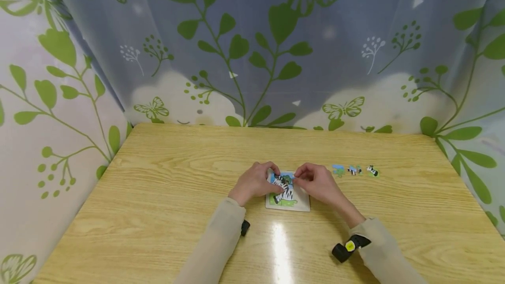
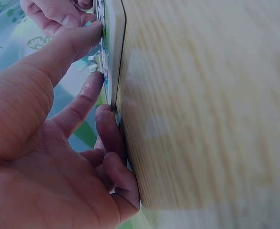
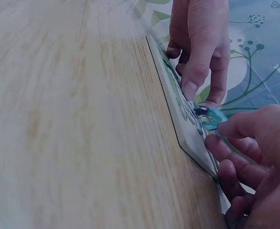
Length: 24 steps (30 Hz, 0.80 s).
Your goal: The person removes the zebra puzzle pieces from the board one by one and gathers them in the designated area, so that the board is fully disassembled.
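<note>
A square wooden jigsaw board (image 1: 301, 203) with a zebra picture (image 1: 289, 194) lies flat on the table. My left hand (image 1: 255, 181) rests at its left side; in the left wrist view, the thumb (image 2: 80, 40) and index finger (image 2: 80, 102) press on the picture, with other fingers curled beside the board's edge. From the right, my right hand (image 1: 317, 182) pinches a small blue-green puzzle piece (image 3: 216, 117) between thumb and index finger. That piece is tilted over the board's upper part, touching or nearly touching the picture. Fingers partly hide the zebra.
Right of the board, a row of loose puzzle pieces lies on the wooden table (image 1: 165, 196): a blue-green piece (image 1: 338, 170), a mixed-colour piece (image 1: 354, 170) and a black-and-white piece (image 1: 372, 171). A leaf-patterned curtain (image 1: 252, 78) hangs behind the table.
</note>
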### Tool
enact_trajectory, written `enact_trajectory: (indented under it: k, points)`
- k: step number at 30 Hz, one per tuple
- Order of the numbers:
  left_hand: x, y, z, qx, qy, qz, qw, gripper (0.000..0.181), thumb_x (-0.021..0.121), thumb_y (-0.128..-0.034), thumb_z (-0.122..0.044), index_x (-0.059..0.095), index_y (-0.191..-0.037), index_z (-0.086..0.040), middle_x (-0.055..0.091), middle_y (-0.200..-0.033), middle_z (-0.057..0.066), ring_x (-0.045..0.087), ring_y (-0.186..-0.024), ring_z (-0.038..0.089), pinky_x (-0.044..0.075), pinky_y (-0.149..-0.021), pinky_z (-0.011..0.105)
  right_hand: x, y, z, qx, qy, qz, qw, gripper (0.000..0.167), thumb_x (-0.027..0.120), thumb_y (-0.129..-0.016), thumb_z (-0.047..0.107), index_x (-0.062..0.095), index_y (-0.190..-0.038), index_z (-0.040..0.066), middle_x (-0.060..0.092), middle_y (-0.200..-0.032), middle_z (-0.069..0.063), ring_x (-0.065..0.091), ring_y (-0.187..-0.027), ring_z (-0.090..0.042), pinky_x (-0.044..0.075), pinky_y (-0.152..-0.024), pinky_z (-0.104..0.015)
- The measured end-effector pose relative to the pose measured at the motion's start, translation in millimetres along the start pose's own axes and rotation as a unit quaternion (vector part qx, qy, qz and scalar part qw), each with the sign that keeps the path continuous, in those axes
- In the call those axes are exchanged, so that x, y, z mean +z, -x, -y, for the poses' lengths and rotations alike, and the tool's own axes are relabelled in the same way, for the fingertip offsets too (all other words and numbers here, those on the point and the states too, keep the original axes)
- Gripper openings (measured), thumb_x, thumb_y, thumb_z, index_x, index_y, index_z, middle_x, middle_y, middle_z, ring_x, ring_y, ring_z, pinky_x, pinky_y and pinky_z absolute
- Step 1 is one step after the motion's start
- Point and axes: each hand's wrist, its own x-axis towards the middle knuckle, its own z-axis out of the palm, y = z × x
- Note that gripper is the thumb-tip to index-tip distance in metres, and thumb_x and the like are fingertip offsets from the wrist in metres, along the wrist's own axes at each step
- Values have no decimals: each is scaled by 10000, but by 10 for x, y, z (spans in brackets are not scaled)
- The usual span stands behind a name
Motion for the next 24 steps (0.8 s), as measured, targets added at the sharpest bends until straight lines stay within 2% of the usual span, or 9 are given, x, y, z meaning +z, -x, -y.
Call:
enact_trajectory:
  k: [12, 20, 24]
  points:
    - [-11, 12, -4, 67, -93, -28, 9999, 371, 835, -837, -413, 651, -1129, -276, 568, -1050, 27, 494, -918, 185, 409, -746, 341, -157, 86, -22, 322, -384, -77, 9987, 151, 734, -942, 191, 703, -1011, 60, 757, -922, -99, 646, -771, -158, 482, -621, -259]
    - [1, 78, -36, 148, -372, -146, 9991, 404, 808, -863, -423, 647, -1201, -271, 588, -1140, 72, 512, -916, 198, 425, -737, 362, -340, 234, -128, 377, -240, -297, 9986, 148, 742, -938, 197, 700, -1011, 76, 749, -902, -94, 632, -725, -159, 487, -586, -271]
    - [0, 117, -35, 265, -288, -208, 9990, 405, 804, -870, -418, 661, -1215, -260, 570, -1098, 70, 502, -898, 210, 412, -730, 358, -464, 341, -197, 333, -221, -355, 9986, 157, 740, -946, 204, 700, -1016, 69, 760, -896, -102, 637, -722, -156, 495, -594, -273]
